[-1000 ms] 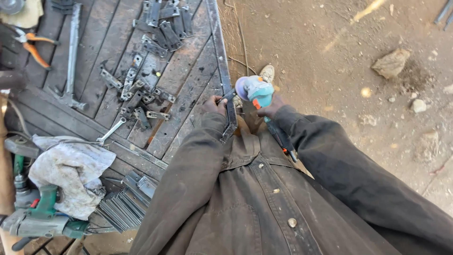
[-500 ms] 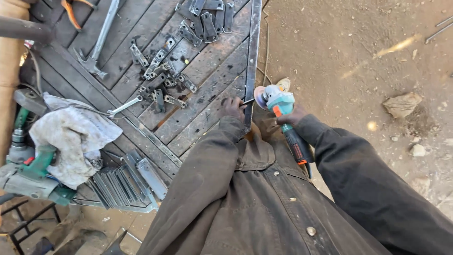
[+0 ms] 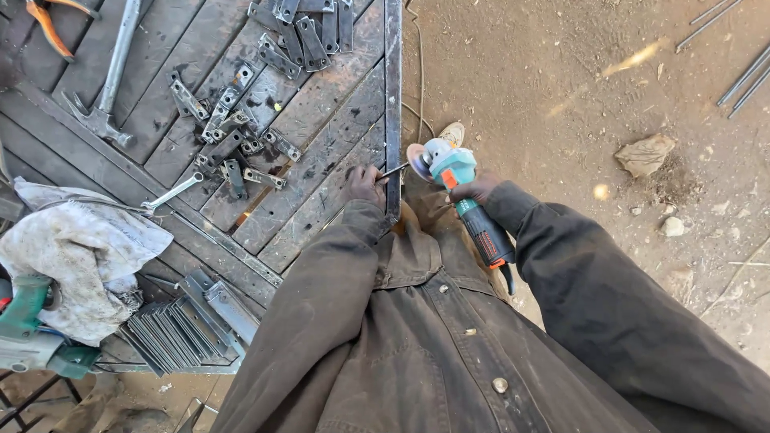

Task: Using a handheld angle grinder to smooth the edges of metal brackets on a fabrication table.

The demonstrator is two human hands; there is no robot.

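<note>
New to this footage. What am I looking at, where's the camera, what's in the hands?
There is no machine here: a person works with two bare hands, and the single camera sits on their head, looking down over a brown jacket. The right hand grips a teal angle grinder, its disc pointing left. The left hand holds a thin metal rod out towards the disc, at the edge of a dark workbench of wooden planks. On the bench lie small metal brackets, a hammer, a wrench, a white cloth and a stack of flat plates. The ground is bare dirt.
</note>
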